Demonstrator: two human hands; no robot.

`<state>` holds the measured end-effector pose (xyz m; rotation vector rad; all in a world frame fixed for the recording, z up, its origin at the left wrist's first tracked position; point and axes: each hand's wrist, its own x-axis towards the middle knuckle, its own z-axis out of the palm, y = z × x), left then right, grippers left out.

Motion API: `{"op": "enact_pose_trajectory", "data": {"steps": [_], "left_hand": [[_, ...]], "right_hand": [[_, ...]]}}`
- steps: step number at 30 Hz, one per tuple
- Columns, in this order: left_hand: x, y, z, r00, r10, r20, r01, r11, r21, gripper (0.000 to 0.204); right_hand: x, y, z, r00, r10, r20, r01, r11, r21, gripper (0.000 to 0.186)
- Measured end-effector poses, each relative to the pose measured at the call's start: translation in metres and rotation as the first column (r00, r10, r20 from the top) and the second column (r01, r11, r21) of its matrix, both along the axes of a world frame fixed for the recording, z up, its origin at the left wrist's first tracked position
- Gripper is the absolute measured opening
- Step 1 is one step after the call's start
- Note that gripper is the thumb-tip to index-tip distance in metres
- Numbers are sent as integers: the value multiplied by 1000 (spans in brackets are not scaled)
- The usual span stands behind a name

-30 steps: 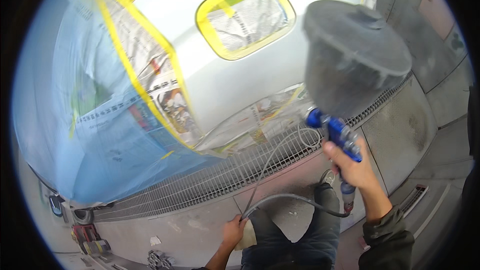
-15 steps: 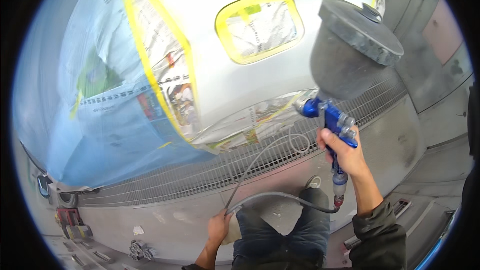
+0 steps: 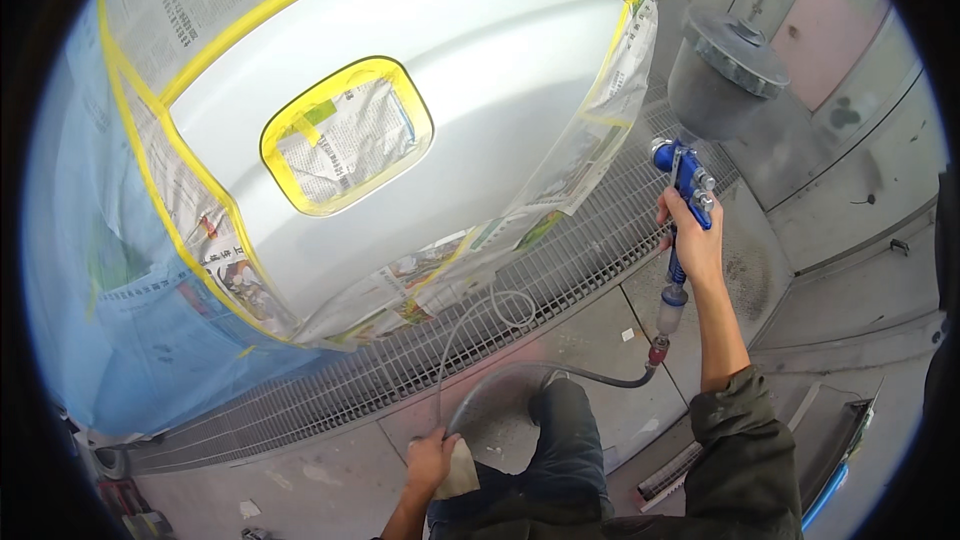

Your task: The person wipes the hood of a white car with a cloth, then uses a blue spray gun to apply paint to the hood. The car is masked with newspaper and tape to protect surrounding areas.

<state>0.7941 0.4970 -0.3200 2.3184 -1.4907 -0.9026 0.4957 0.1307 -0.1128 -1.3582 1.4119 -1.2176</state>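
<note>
My right hand (image 3: 699, 240) is wrapped round the handle of a blue spray gun (image 3: 684, 172), whose grey paint cup (image 3: 718, 90) sits on top. The gun is held out beyond the right end of a silver car panel (image 3: 480, 140), apart from it. From the red coupling (image 3: 657, 351) under its handle, a grey air hose (image 3: 560, 370) curves back to my left hand (image 3: 430, 461). That hand is closed round the hose at waist height, with a tan cloth or pad (image 3: 459, 472) beside the fingers. Whether the hand also grips the cloth, I cannot tell.
Newspaper (image 3: 340, 150) edged with yellow tape covers a rounded opening in the panel. Blue sheeting (image 3: 130, 320) drapes the car at left. A floor grate (image 3: 590, 260) runs below, with a loop of hose over it. Grey wall panels (image 3: 860, 180) stand at right.
My view has swung right, so the panel now appears farther left. The spray gun has moved right and away from me, past the panel's end. My left hand still holds the hose.
</note>
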Motion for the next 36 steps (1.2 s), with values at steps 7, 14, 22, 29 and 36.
{"op": "enact_pose_trajectory", "data": {"steps": [7, 14, 22, 29, 36], "left_hand": [[40, 25, 16, 996, 88, -17, -89, 996, -5, 30], [100, 105, 13, 980, 196, 32, -197, 980, 7, 28], [140, 152, 22, 936, 331, 122, -339, 940, 47, 25], [118, 120, 42, 953, 275, 127, -283, 957, 58, 22], [51, 58, 42, 968, 247, 39, -250, 965, 78, 26]], "right_hand": [[52, 48, 22, 968, 231, 103, -243, 961, 134, 20], [143, 134, 32, 836, 498, 229, -545, 799, 254, 33], [218, 158, 50, 547, 710, 444, -834, 508, 215, 27], [185, 120, 64, 756, 571, 320, -644, 737, 206, 24], [91, 44, 74, 863, 415, 290, -477, 858, 192, 21]]}}
